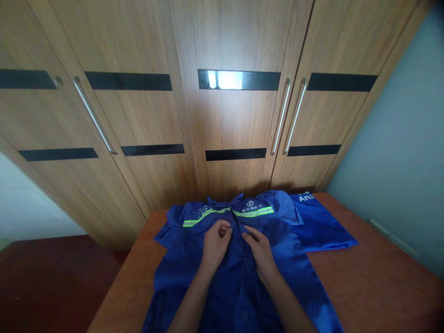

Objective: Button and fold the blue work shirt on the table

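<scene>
A blue work shirt (194,273) with neon-yellow reflective stripes across the chest lies flat, front up, on a brown wooden table (374,282). Both my hands rest on its front placket just below the collar. My left hand (215,245) has its fingers curled and pinches the left edge of the placket. My right hand (258,249) pinches the right edge of the placket, fingers bent together. The two hands are a few centimetres apart at the shirt's middle line. A second blue garment (322,226) with white lettering lies folded to the right, partly under the shirt's sleeve.
A tall wooden wardrobe (222,120) with black strips and long metal handles stands right behind the table. A pale wall (409,152) runs along the right. Dark red floor (52,282) lies to the left of the table edge.
</scene>
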Demonstrator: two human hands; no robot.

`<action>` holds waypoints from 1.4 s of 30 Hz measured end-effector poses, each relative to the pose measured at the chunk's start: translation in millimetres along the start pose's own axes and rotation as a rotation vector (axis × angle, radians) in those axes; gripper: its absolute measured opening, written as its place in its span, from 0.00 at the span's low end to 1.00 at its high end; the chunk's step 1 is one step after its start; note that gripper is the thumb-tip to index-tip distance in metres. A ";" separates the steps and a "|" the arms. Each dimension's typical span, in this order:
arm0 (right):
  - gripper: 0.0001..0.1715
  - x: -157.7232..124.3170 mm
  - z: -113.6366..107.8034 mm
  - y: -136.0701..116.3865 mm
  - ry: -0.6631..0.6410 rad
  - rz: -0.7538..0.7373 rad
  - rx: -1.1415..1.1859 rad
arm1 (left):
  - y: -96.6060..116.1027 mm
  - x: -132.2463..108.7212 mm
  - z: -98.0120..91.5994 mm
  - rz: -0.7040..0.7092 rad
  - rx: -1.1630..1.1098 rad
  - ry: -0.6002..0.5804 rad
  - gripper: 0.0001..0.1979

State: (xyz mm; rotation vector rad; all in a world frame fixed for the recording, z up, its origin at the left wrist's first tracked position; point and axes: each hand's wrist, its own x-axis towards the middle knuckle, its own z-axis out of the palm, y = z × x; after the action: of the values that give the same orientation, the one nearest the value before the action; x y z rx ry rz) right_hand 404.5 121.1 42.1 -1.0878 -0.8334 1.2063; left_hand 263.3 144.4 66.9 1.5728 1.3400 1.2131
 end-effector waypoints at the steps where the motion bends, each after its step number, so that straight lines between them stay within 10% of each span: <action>1: 0.22 -1.8 -0.2 0.7 -0.002 0.018 0.010 | -0.7 -5.0 1.1 -0.002 0.001 -0.005 0.07; 28: 0.21 -29.6 -18.1 26.4 -0.220 0.237 0.225 | -39.3 -42.1 12.3 -0.107 -0.092 -0.050 0.09; 42: 0.24 -30.9 -13.1 30.6 -0.129 0.037 -0.190 | -38.8 -42.9 10.2 -0.119 -0.113 -0.059 0.09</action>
State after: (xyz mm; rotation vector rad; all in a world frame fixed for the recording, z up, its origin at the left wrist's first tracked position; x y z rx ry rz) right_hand 401.7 88.5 10.6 -1.1915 -1.0480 1.2577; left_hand 261.2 110.3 19.2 1.4184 1.2861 1.1408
